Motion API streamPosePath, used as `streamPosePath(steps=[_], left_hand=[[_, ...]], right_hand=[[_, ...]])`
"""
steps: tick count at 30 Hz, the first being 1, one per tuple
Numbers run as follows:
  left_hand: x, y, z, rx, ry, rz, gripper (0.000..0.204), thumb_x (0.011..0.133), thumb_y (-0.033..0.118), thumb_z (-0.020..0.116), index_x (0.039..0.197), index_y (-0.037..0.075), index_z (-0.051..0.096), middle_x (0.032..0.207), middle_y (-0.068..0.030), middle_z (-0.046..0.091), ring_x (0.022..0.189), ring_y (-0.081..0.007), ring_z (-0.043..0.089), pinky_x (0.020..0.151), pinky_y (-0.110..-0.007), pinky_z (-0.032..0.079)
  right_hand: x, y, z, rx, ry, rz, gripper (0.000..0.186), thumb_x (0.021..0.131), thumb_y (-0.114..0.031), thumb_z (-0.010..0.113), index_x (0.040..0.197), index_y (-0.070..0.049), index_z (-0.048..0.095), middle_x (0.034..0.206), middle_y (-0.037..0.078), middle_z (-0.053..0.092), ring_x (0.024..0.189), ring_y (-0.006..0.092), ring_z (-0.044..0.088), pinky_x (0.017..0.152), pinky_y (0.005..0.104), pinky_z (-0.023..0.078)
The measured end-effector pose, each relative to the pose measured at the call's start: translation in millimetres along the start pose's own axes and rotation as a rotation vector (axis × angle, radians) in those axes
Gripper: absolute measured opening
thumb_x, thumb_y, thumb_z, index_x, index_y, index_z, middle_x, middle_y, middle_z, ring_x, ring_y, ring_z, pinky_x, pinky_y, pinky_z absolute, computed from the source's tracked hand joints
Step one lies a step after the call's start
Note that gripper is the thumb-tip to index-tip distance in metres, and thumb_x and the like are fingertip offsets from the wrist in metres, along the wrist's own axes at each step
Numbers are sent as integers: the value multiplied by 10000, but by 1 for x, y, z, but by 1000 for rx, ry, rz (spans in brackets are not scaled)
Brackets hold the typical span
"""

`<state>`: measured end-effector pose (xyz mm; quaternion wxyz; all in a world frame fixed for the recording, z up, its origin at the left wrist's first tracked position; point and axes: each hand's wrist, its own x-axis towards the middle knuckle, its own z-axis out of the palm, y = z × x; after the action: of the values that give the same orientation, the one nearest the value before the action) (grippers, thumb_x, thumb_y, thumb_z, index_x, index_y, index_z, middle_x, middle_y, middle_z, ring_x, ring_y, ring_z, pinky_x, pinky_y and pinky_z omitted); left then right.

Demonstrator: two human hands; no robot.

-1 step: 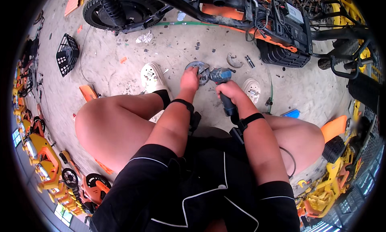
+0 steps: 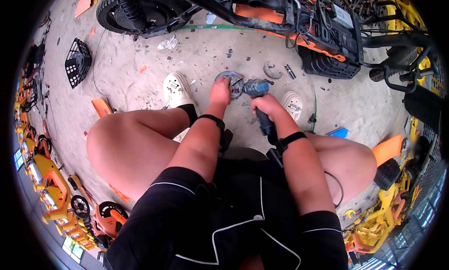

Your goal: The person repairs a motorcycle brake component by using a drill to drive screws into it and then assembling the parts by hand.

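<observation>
My right hand (image 2: 267,105) is wrapped round the handle of a blue-and-black cordless drill (image 2: 257,87). The drill's head is beside a round grey metal part (image 2: 237,86) that looks like a drum brake plate, lying on the floor between my feet. Fingers closed, my left hand (image 2: 220,90) grips the near left side of that part and hides some of it. Whether the drill's tip touches the metal cannot be made out. Beyond the drill lie a curved metal piece like a brake shoe (image 2: 272,70) and a short dark cylinder (image 2: 290,72).
A partly stripped motorbike frame (image 2: 262,24) with its wheel (image 2: 142,12) lies across the far side. A black plastic basket (image 2: 78,64) sits at the left, a blue object (image 2: 338,133) at the right. My white shoes (image 2: 177,90) flank the work; scraps litter the concrete floor.
</observation>
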<state>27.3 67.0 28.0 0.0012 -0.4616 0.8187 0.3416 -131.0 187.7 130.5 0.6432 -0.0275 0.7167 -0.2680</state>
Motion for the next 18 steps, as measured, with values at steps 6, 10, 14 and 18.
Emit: streamPosePath(steps=[6,10,14,18], left_hand=[[-3,-14,3,-69,62,97,422,799,222,792,1189,88,703,1106,-129,686,1050,-365,644,896,-448,532],[-3,5,-3,-105,97,129,424,807,223,783,1195,76,698,1107,-142,675,1074,-368,627,920,-446,522],[13,17,-8,-49,25,149,431,810,215,776,1204,62,695,1116,-154,667,1097,-378,610,953,-445,507],[21,5,7,32,-79,130,458,799,216,786,1220,63,695,1135,-157,667,1113,-375,603,964,-439,503]], right_hand=[[-2,-3,-4,27,44,-2,153,684,-64,672,800,34,655,710,124,659,598,222,637,559,361,505],[4,1,-16,59,56,32,162,666,-60,667,801,29,659,706,121,661,602,229,642,567,368,503],[9,10,-15,57,73,36,147,665,-64,669,778,28,657,707,127,661,605,243,644,575,371,510],[7,4,-14,54,53,14,148,670,-64,670,786,27,652,704,125,656,604,239,644,572,372,509]])
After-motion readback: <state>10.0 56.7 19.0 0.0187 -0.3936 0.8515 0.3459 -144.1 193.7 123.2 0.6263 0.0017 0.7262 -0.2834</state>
